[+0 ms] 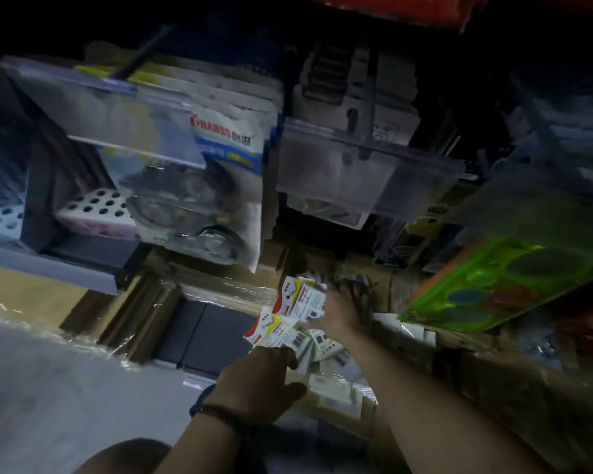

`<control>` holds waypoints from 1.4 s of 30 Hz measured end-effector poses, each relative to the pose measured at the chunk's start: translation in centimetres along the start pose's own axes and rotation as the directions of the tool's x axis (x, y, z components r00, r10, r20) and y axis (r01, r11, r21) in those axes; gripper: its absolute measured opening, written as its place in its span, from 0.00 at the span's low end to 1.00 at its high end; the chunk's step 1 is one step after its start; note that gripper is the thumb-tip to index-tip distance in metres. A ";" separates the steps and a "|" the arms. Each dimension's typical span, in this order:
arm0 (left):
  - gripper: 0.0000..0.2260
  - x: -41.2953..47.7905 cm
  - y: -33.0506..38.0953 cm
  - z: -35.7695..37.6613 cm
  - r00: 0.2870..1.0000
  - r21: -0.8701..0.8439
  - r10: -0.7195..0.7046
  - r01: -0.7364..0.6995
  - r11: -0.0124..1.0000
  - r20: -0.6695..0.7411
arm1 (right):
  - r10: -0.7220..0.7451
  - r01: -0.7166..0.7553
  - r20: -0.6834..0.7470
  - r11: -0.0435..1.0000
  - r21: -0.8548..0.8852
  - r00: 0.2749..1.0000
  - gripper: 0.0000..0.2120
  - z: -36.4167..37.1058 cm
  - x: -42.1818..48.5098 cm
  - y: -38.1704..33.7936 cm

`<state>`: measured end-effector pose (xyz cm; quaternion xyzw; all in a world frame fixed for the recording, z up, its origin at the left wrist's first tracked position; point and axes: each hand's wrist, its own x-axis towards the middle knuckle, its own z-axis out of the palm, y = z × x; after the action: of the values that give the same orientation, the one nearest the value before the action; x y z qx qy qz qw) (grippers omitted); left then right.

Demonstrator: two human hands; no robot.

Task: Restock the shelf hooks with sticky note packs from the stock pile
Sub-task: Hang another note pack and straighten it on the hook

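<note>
Head view. Nearest, your wristband (216, 413) marks the left hand (257, 384), which grips a fanned lower bundle (278, 331) of sticky note packs by its near end. Just beyond, the right hand (336, 313) is motion-blurred. An upper bundle (302, 297) lies against its left side, but you cannot tell whether the fingers close on it. Below and right of both hands sits the stock pile (336, 401) of white boxes. The hook (369, 97), with its clear label holder (336, 165), hangs up and far from both bundles, slightly right. Your right hand is the nearer, so it probably lifts first. Which end of the packs carries the hang-hole is unclear.
</note>
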<state>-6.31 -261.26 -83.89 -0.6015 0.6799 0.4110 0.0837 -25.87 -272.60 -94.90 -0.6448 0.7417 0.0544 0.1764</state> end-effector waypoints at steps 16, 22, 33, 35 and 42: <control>0.19 -2.0 4.6 0.2 0.973 -0.484 0.009 -0.122 0.867 -0.229 | 0.082 0.113 -0.220 0.657 0.745 0.972 0.14 -4.9 -13.5 2.3; 0.14 -6.8 9.3 4.3 0.964 -0.836 0.097 -0.264 0.481 -0.249 | 0.081 0.241 -0.358 0.601 0.762 0.930 0.17 -6.5 -23.7 1.6; 0.11 -17.6 8.8 0.2 0.945 -0.907 0.055 -0.324 0.268 -0.322 | -0.250 0.491 -0.449 0.657 0.572 0.858 0.22 -15.6 -32.4 2.2; 0.11 -19.7 9.4 -1.9 0.924 -0.884 0.057 -0.380 0.272 -0.379 | -0.277 0.525 -0.460 0.603 0.601 0.844 0.26 -18.6 -33.1 1.9; 0.13 -27.8 12.0 -10.3 0.817 -0.736 0.162 -0.571 0.365 -0.553 | -0.330 0.598 -0.504 0.337 0.727 0.799 0.22 -28.4 -36.0 -0.3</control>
<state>-5.78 -247.91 -54.79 -0.4517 0.4877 0.5797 -0.4712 -27.18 -247.69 -56.46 -0.6526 0.4638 -0.4635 0.3798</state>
